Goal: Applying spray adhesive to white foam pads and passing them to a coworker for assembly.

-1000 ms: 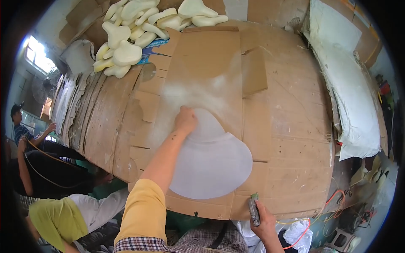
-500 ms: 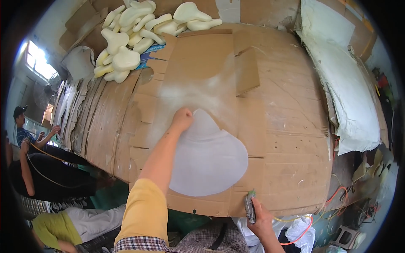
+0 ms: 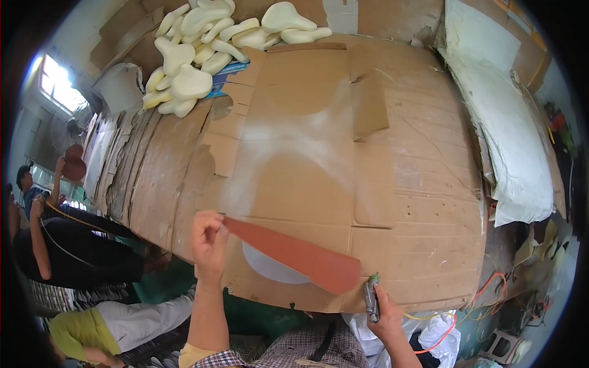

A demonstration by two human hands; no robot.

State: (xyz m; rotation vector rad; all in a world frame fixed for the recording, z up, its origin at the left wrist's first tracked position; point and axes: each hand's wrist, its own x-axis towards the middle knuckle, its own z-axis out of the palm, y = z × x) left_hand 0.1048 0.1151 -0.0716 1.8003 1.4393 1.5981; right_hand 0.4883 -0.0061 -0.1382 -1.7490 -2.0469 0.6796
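Observation:
My left hand (image 3: 210, 240) pinches the narrow tip of a bicycle-saddle-shaped cover sheet (image 3: 302, 255) near the front of the cardboard-covered table (image 3: 429, 251). The sheet is lifted and folded over. Its reddish-brown side faces up along the fold, while part of its pale grey side (image 3: 273, 267) lies below on the cardboard. At the table's front edge, my right hand (image 3: 389, 320) is closed round a small grey spray gun (image 3: 371, 299), which has a green part on top. The spray gun is to the right of the sheet.
Cream foam saddle pads (image 3: 191, 83) are piled at the far left. White sheeting (image 3: 509, 135) hangs along the right side. Yellow and orange hoses (image 3: 485, 285) run at the lower right. Several people are at the left, one with a brown saddle-shaped piece (image 3: 75, 163). Pale overspray (image 3: 294, 138) marks the cardboard.
My left hand has pulled the sheet's tip toward me and left, folding it so its brown side shows. My right hand still holds the spray gun. A person at left has raised a brown piece.

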